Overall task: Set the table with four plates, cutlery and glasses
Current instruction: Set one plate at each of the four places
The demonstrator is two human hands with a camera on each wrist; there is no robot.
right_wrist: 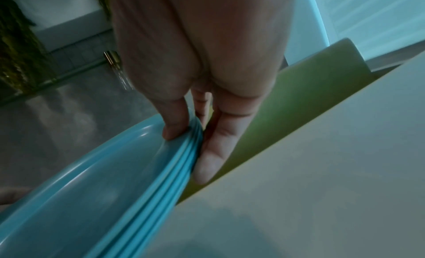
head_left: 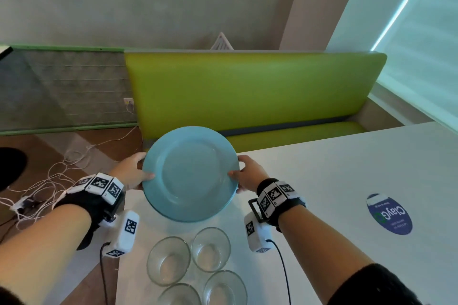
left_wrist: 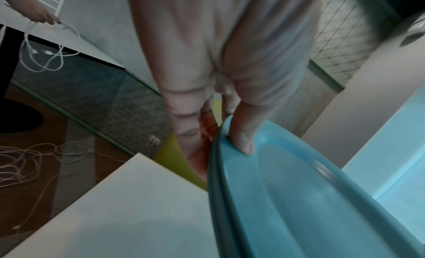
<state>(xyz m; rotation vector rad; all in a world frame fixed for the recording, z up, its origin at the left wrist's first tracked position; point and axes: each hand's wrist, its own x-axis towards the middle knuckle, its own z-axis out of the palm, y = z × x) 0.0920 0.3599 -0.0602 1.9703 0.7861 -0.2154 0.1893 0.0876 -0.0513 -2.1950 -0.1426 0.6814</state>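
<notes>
A stack of blue plates [head_left: 190, 173] hangs above the white table's [head_left: 347, 181] near left corner, held between both hands. My left hand [head_left: 133, 173] grips the left rim, thumb on top and fingers underneath; the left wrist view shows the thumb pressed on the plate stack [left_wrist: 299, 198]. My right hand [head_left: 245, 173] grips the right rim the same way, and the right wrist view shows several stacked rims of the plates [right_wrist: 179, 163]. Several clear glasses [head_left: 188, 262] stand on the table just below the plates. No cutlery is in view.
A green bench seat [head_left: 247, 91] runs behind the table. White cables [head_left: 49, 181] lie tangled on the brown floor at left. A round blue sticker [head_left: 389, 214] is on the tabletop at right. Another person's hand [left_wrist: 39, 13] holds a white cable far left.
</notes>
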